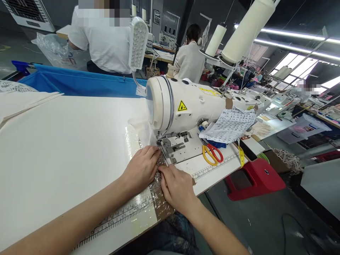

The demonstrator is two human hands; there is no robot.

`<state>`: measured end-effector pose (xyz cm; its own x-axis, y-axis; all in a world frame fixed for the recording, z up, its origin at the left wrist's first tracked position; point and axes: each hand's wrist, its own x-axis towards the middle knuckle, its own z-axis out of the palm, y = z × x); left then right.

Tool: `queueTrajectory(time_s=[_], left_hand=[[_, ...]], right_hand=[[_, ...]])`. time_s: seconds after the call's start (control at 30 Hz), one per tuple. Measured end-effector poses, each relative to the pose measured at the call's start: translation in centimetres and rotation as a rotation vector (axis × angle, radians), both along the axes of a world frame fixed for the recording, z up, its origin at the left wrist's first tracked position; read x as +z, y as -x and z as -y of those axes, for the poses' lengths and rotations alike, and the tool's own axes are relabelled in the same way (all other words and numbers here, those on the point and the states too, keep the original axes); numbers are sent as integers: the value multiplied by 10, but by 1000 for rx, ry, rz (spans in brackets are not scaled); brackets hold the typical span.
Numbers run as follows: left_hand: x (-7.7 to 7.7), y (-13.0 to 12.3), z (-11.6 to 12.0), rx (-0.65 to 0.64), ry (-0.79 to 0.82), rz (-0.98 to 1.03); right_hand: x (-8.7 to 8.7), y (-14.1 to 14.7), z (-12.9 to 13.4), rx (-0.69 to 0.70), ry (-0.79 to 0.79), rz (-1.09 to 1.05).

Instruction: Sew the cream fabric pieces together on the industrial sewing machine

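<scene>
A white sewing machine (191, 101) stands across the table, its needle area just beyond my fingers. My left hand (143, 165) is closed, fingertips pressed together close to the presser foot (160, 140). Just to its right and nearer the table edge, my right hand (177, 187) pinches with thumb and forefinger. Whatever lies between the fingers of either hand is too small and covered to make out. Sheer white material (142, 131) lies behind the needle area. Under both hands runs a strip of clear and brown tape (159, 198) stuck to the tabletop.
Red-and-yellow scissors (212, 154) lie on the right, beside a handwritten paper (230, 122) and a yellow tape measure (241, 156). White cloth (21, 102) rests at far left. Thread cones (247, 32) stand above. A red stool (255, 179) is lower right. Other people sit behind.
</scene>
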<state>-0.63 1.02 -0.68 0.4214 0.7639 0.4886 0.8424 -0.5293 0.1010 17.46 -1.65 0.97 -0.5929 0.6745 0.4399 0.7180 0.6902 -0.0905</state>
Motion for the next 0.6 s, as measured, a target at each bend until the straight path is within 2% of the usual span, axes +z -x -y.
queueTrajectory(time_s=[0.13, 0.33, 0.5, 0.6], left_hand=[[-1, 2, 0, 11, 70, 17], [-1, 7, -5, 22, 118, 45], [1, 14, -11, 27, 113, 38], [2, 17, -13, 35, 127, 49]], right_hand=[[5, 3, 5, -49, 42, 127], [13, 17, 8, -193, 103, 310], [18, 28, 3, -229, 135, 344], [17, 25, 3, -216, 139, 320]])
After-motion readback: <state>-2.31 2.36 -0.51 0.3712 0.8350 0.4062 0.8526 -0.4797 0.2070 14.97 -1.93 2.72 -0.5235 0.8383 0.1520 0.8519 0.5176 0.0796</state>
